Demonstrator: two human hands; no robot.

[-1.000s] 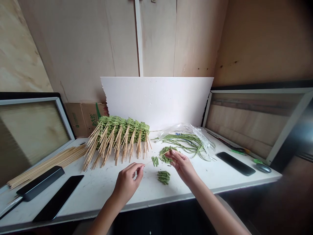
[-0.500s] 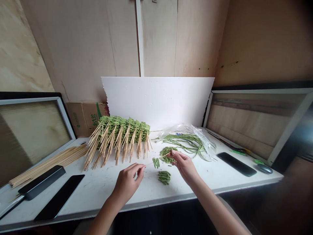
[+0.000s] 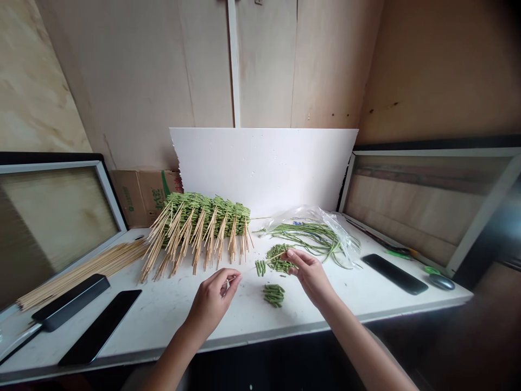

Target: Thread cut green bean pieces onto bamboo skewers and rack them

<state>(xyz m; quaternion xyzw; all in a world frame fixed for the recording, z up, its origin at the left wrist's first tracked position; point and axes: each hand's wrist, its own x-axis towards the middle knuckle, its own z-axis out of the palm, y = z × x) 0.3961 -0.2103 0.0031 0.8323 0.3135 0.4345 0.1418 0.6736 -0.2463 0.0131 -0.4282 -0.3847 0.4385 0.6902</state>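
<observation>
A bamboo skewer (image 3: 275, 257) spans the gap between my hands, with several short green bean pieces (image 3: 260, 267) threaded side by side along its middle. My left hand (image 3: 216, 293) is closed in a pinch around the skewer's left end. At the other end, the fingertips of my right hand (image 3: 304, 269) pinch the skewer. Behind the right fingers lies a loose pile of cut bean pieces (image 3: 279, 265), partly covered by that hand. A smaller cluster of bean pieces (image 3: 274, 295) rests on the white table (image 3: 244, 320), below the threaded ones.
Stacked bean skewers (image 3: 207, 214) stand at the back left, sticks pointing forward. Bare skewers (image 3: 89, 263) lie farther left, near a black box (image 3: 71, 301) and a black slab (image 3: 101, 328). Long beans (image 3: 309, 233) in a clear bag, a phone (image 3: 394, 273) and a mouse (image 3: 441, 281) are right.
Both hands keep their pinch on the skewer. The left fingers have shifted slightly up, and the threaded bean pieces sit a little higher.
</observation>
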